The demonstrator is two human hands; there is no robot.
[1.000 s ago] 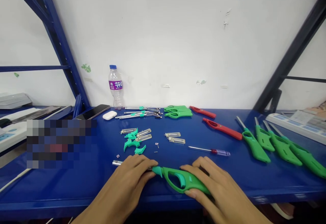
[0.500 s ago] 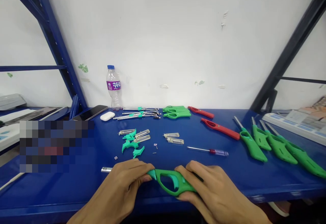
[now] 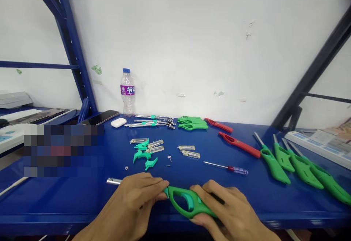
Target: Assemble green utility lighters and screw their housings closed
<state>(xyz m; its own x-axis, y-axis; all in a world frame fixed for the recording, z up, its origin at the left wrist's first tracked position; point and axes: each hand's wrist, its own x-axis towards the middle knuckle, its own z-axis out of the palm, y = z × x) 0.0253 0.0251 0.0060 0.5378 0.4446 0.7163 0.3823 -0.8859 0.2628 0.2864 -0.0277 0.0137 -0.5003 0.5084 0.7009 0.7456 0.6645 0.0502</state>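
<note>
A green long-nosed lighter with a teal trigger lies along the front edge of the blue bench. My left hand is closed over its metal nozzle, whose tip sticks out to the left. My right hand is wrapped round the handle end. Just beyond my hands lie teal triggers, clear fuel tubes, tiny metal bits and a red-handled screwdriver.
Several assembled green lighters lie at the right, two red shells and green shells in the middle back, metal nozzles, a water bottle, a phone and an earbud case at the back left. Blue rack posts stand at both sides.
Both hands and the lighter have slid a little to the left along the front edge. The view has shifted slightly; the grip is the same.
</note>
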